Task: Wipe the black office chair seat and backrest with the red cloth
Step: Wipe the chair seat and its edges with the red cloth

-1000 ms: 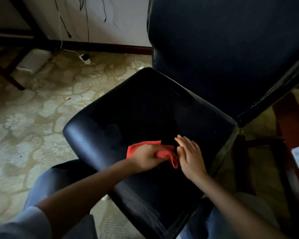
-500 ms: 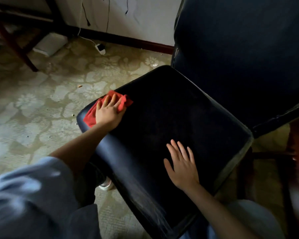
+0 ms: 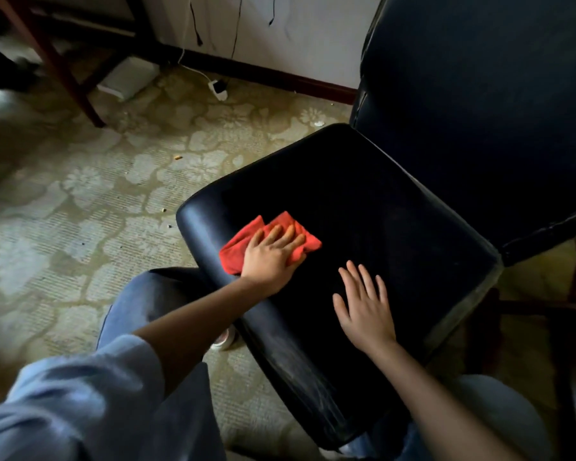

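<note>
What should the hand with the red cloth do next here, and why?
Probably slide the red cloth toward the near edge of the seat. The left hand presses it flat near the left corner, pale dusty streaks show along that edge, and the right hand rests flat on the seat.

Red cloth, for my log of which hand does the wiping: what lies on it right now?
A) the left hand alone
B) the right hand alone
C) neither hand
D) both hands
A: the left hand presses with flat fingers on the red cloth, while the right hand lies apart from it on the bare black seat.
</note>
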`<action>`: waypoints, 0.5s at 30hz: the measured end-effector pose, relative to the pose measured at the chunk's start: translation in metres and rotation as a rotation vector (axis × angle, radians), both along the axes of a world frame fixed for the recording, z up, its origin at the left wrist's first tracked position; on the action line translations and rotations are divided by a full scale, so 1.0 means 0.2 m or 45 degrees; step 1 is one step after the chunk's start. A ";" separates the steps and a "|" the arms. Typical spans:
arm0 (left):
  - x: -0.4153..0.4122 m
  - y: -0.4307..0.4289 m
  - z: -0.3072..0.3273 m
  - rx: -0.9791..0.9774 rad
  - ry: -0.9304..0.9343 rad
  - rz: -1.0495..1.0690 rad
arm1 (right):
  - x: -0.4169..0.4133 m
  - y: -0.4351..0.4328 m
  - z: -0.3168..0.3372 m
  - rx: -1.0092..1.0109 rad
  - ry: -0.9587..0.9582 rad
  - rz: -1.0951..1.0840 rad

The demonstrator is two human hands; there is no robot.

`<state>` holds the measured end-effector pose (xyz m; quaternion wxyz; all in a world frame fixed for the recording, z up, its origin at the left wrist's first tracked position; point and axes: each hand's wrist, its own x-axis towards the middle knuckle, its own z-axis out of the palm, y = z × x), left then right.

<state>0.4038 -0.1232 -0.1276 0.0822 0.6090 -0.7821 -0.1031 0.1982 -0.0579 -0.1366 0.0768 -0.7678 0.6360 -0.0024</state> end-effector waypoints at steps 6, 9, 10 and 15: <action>-0.14 0.38 -0.01 -0.068 0.099 -0.393 | -0.06 0.01 0.02 0.084 0.030 0.095; -0.05 0.47 -0.06 -0.176 0.016 -0.622 | -0.12 0.02 0.05 0.175 0.067 0.138; -0.02 0.46 -0.07 -0.190 -0.021 -0.655 | -0.14 0.04 0.06 0.186 0.070 0.133; 0.06 0.34 -0.06 -0.212 0.166 -0.539 | -0.16 0.22 0.06 0.118 0.017 0.196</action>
